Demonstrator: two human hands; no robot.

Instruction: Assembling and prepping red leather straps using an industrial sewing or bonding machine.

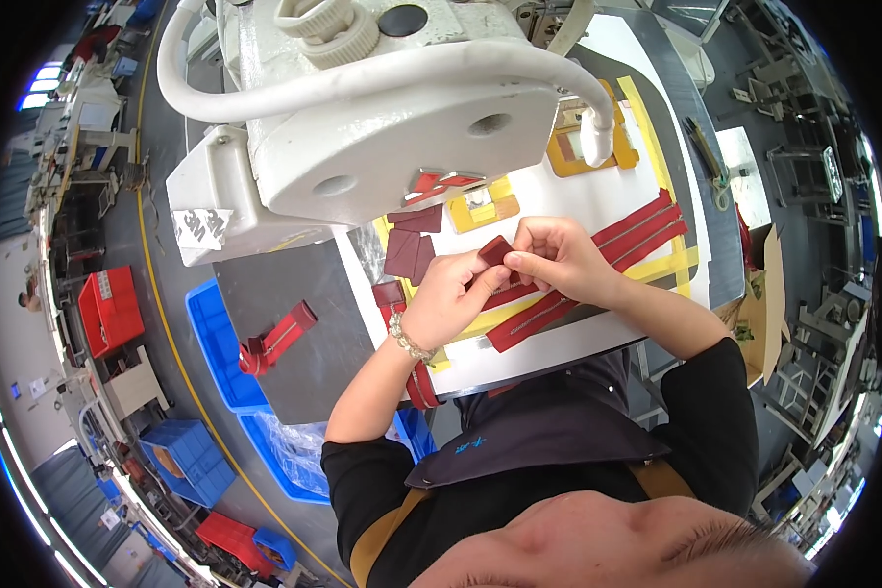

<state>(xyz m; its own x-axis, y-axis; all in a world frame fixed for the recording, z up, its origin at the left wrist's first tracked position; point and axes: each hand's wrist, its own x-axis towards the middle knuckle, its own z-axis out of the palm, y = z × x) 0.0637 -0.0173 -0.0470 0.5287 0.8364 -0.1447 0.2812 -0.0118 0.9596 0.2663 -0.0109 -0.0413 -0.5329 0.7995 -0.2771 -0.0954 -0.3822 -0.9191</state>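
Note:
Between both hands, above the white work board (372, 338), is a small dark red patch (495, 250) that looks like leather. My left hand (451, 297), with a beaded bracelet at its wrist, pinches the patch from the left. My right hand (562, 260) grips its right edge between thumb and fingers. Red zipper strips (642, 235) lie beneath and right of my hands. Several loose dark red patches (410, 253) rest beyond my left hand, near a small yellow frame (482, 206). Another red zipper strip (421, 387) passes under my left wrist.
A large white sewing machine head (392, 147) with a thick white hose overhangs the board. A folded red zipper piece (282, 336) lies at the left. Blue bins (211, 338) stand beside the table; a cardboard box (769, 304) is at the right. A larger yellow frame (565, 155) lies farther back.

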